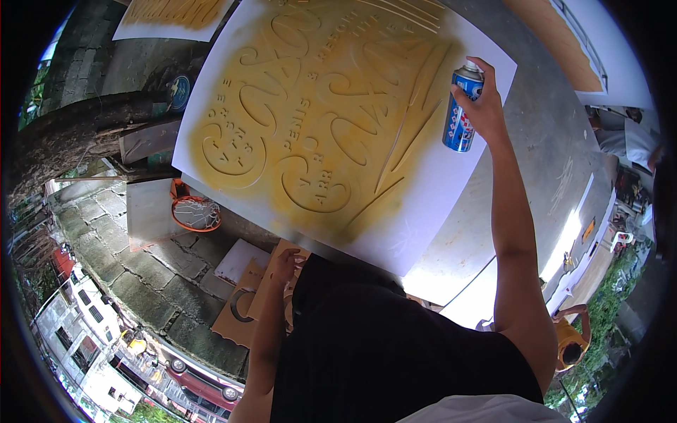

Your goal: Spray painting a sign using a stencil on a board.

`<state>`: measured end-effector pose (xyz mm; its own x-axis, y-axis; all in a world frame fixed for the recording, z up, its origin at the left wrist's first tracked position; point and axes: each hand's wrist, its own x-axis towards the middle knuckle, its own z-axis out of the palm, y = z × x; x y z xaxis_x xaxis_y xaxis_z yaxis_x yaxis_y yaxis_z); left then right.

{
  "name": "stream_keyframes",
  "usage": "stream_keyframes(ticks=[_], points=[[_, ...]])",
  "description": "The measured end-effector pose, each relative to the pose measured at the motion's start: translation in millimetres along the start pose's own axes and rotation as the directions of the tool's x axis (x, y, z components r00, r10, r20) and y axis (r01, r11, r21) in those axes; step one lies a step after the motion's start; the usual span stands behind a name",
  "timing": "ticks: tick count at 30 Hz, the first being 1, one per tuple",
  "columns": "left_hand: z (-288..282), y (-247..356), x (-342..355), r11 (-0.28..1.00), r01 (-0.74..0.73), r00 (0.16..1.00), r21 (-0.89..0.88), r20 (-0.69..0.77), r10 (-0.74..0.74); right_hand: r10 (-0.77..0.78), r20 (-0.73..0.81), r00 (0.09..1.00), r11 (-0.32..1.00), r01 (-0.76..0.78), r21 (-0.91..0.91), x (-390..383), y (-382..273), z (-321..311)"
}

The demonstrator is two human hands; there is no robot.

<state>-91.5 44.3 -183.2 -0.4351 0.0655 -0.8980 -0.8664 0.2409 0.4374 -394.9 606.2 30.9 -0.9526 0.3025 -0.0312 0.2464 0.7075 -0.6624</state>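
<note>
Two hands (486, 106) (286, 266), one spray can (461, 128), one basketball hoop (196, 213).

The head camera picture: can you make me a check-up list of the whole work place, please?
Surface: grey table, partly covered.
Job's things: white sheet with raised lettering, mostly yellow-coated; blue spray can.
Clutter: brown cardboard, lower left; another yellow-painted sheet, upper left.
Hands: right hand grips the can; left hand is near the cardboard, grip unclear.
Cables: nothing seen.
Surroundings: basketball hoop, concrete blocks, dark red car, person in yellow.

An orange basketball hoop (196, 214) and a dark red vehicle (199, 386) stand left; a yellow-shirted person (566, 335) is right, near green foliage (605, 338).
</note>
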Motion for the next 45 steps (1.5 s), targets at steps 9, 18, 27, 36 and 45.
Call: stream_keyframes(ticks=[9, 18, 27, 36, 45], points=[[-2.3, 2.1, 1.7, 1.0, -0.013, 1.0, -0.016, -0.006, 0.013, -0.038, -0.262, 0.964, 0.989, 0.0, -0.146, 82.4, 51.5, -10.6], [-3.7, 2.8, 1.2, 1.0, 0.009, 1.0, -0.02, -0.024, -0.01, 0.03, -0.237, 0.971, 0.988, -0.064, -0.138, 84.4, 50.4, -4.3], [-3.3, 9.4, 4.3, 0.999, -0.016, 1.0, -0.049, 0.014, 0.016, 0.007, -0.306, 0.952, 0.996, -0.034, -0.084, 70.0, 36.9, -26.3], [-4.0, 7.5, 2.9, 0.998, 0.024, 1.0, -0.056, -0.016, -0.024, -0.023, -0.164, 0.986, 0.998, 0.014, -0.054, 89.5, 20.7, 18.3], [-5.9, 4.3, -5.5, 0.996, 0.024, 1.0, -0.084, -0.006, -0.024, -0.071, 0.007, 0.997, 0.997, 0.071, 0.04, 50.2, -7.8, 47.6]])
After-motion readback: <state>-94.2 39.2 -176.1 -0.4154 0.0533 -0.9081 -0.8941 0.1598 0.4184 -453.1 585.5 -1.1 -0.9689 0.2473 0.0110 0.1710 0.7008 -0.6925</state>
